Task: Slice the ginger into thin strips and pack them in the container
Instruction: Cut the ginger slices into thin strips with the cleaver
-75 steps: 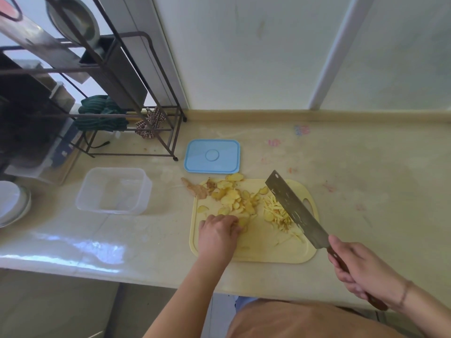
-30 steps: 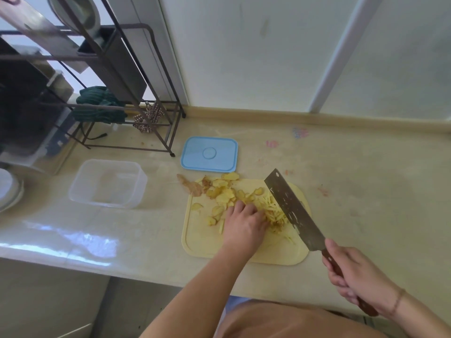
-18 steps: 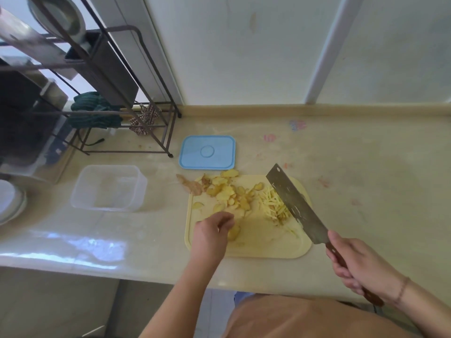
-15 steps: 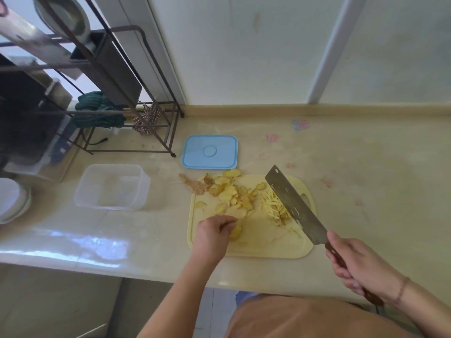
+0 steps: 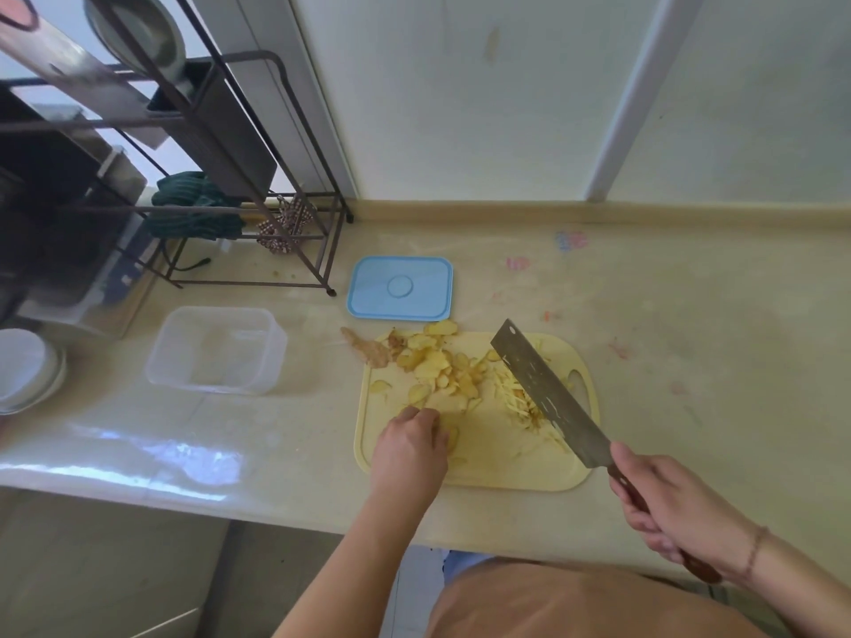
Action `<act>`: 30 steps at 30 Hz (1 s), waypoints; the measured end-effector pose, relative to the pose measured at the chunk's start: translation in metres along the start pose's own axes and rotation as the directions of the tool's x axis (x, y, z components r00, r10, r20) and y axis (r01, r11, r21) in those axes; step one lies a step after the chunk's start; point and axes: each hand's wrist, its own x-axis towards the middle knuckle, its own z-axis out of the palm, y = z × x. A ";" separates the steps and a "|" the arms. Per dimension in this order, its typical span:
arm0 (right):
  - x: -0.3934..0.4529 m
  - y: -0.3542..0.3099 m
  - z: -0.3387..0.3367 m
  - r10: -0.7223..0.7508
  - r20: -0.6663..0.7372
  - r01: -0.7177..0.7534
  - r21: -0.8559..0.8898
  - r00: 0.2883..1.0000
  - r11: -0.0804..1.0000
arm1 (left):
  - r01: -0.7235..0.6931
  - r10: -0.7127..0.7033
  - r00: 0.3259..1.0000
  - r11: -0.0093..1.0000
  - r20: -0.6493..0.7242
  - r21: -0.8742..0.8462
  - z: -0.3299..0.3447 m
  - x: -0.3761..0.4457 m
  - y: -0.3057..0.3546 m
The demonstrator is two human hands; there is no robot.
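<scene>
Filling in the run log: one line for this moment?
left hand: on slices | right hand: holds cleaver | container: empty

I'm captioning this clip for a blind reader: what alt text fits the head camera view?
A person's left hand gathers ginger slices on a yellow cutting board while the right hand holds a cleaver over a pile of ginger strips. An empty clear container and its blue lid sit on the counter.

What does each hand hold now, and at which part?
The right hand grips the cleaver by its wooden handle. The left hand rests curled on the ginger slices; whether it pinches one cannot be told.
</scene>
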 end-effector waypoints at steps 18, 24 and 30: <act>0.008 0.007 -0.022 -0.002 0.115 0.003 -0.009 0.993 1.000 | 0.341 -0.354 0.929 0.933 0.107 0.118 0.007 0.006 0.037; 0.010 0.013 -0.033 -0.028 0.142 0.025 0.023 0.990 0.999 | 0.429 -0.442 0.892 0.894 0.097 0.132 0.009 0.004 0.048; 0.011 0.015 -0.043 -0.076 0.169 0.071 0.039 0.983 0.997 | 0.475 -0.518 0.843 0.843 0.146 0.252 0.008 0.009 0.057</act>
